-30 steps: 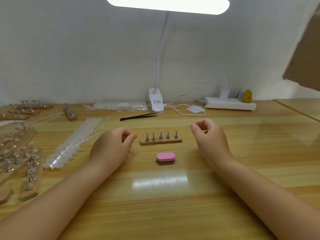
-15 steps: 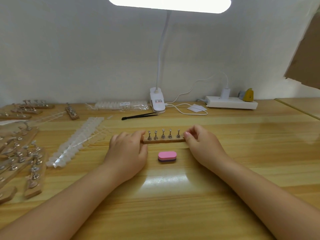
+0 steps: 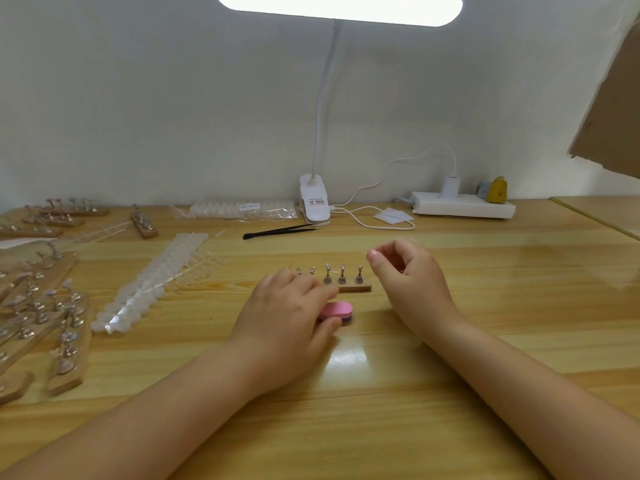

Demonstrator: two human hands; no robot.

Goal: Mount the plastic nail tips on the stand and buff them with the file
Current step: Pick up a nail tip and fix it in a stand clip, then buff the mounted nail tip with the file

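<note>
A wooden stand (image 3: 355, 289) with five metal pegs is seen near the middle of the table (image 3: 485, 306). Its left part is covered by the left hand (image 3: 287, 317), whose fingers are laid over the stand's left end, while the thumb lies at the near side of the pink file (image 3: 337, 310). The file is seen just in front of the stand, partly hidden under that hand; whether it is actually pinched cannot be told. The two left pegs are visible only at their tops above the fingers; the three right pegs are seen whole, and no tips are mounted on them.

The right hand (image 3: 410, 282) is held just right of the stand, apart from it, with its fingers loosely curled and the thumb pointing left. Nothing can be made out in it.

Strips of clear nail tips (image 3: 156, 282) are laid out to the left of the stand, well apart from it. More stands (image 3: 38, 306) are crowded along the left edge of the table. Black tweezers (image 3: 277, 232) lie behind the stand, and a bagged pack of tips (image 3: 242, 209) is seen by the wall. A clip lamp (image 3: 313, 202) is set at the back, with a power strip (image 3: 464, 206) to its right.
</note>
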